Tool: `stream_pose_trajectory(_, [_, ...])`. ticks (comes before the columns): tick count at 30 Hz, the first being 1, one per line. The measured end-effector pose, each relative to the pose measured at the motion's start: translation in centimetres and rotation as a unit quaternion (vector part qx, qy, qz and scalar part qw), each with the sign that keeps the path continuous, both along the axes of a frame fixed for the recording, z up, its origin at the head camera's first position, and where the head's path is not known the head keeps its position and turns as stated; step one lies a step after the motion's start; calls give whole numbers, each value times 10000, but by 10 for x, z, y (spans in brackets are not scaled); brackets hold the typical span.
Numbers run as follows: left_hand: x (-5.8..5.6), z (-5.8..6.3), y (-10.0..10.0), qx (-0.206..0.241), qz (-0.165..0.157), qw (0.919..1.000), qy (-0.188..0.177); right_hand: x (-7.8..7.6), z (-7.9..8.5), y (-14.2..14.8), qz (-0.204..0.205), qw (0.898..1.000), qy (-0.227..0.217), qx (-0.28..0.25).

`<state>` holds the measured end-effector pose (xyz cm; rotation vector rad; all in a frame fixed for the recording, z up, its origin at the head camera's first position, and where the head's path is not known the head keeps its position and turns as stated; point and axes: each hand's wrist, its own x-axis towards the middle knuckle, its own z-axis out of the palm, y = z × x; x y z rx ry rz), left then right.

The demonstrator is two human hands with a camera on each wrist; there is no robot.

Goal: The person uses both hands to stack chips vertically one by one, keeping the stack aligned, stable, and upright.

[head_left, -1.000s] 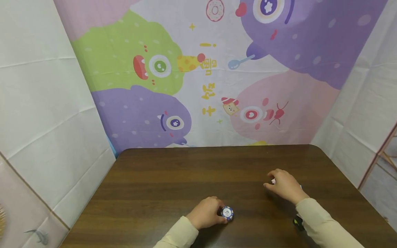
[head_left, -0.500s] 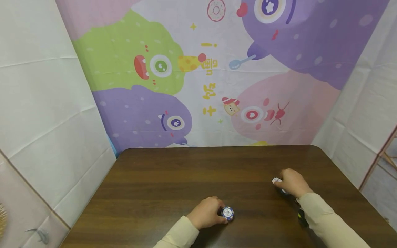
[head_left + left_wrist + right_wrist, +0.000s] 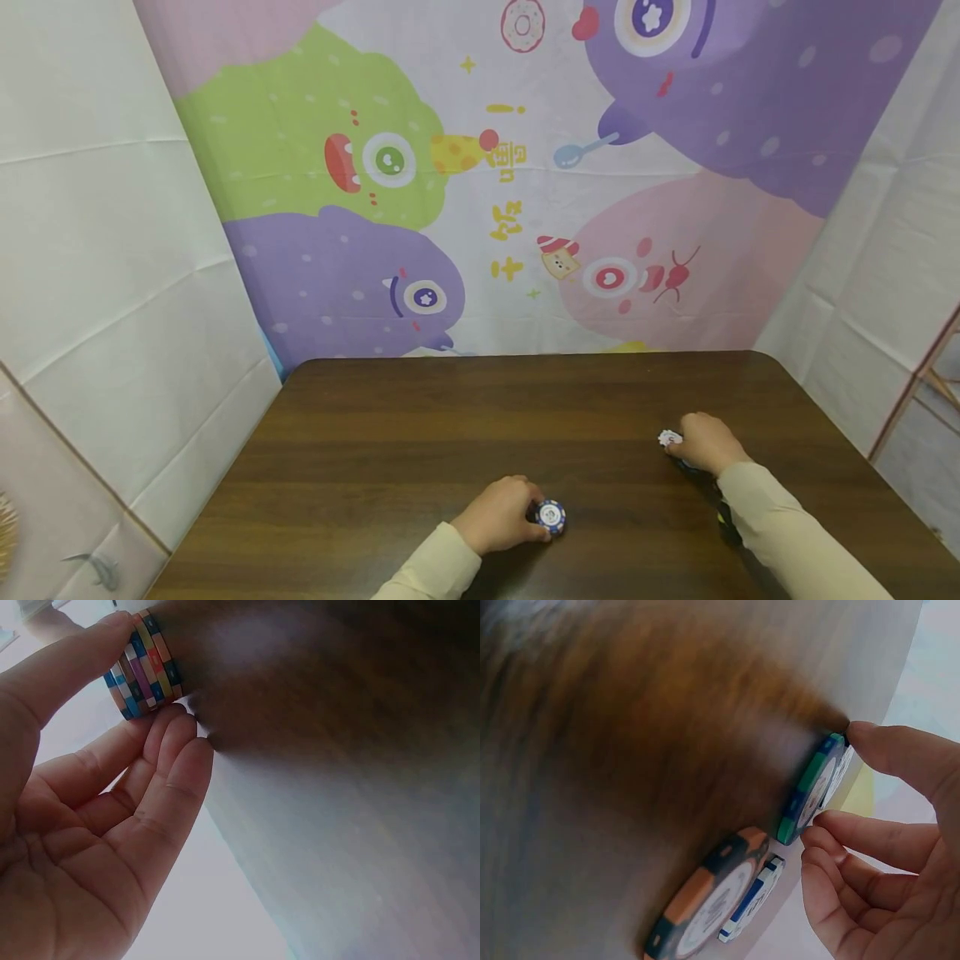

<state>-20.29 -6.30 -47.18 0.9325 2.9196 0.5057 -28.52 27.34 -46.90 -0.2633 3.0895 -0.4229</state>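
My left hand (image 3: 495, 517) pinches a short stack of poker chips (image 3: 146, 667) between thumb and fingers. Its top chip is blue and white, and the edges beneath show mixed colours. On the right of the table, my right hand (image 3: 708, 443) reaches over loose chips, thumb and fingertips at opposite edges of a green-and-blue poker chip (image 3: 810, 787). A white chip (image 3: 669, 438) lies just beyond the thumb, partly covered. Below the fingers in the right wrist view are an orange-and-black chip (image 3: 712, 900) and a white-and-blue chip (image 3: 754, 898).
Both hands work over a dark wooden table (image 3: 375, 467) with rounded far corners. Behind it hangs a cloth backdrop (image 3: 480, 317) with cartoon monsters. Pale cloth walls (image 3: 112, 208) stand on both sides. A dark thing with a yellow-green patch (image 3: 726, 527) shows under the right sleeve.
My right hand has moved a little to the right and lower over the chips, uncovering more of the white chip. The left hand and its stack stay where they were.
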Motion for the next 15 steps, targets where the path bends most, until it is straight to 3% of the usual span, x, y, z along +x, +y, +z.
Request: stream_pose_trajectory(15, [-1, -1, 0, 39, -1, 10000, -8, -4, -3, -4, 39, 9999, 48, -119])
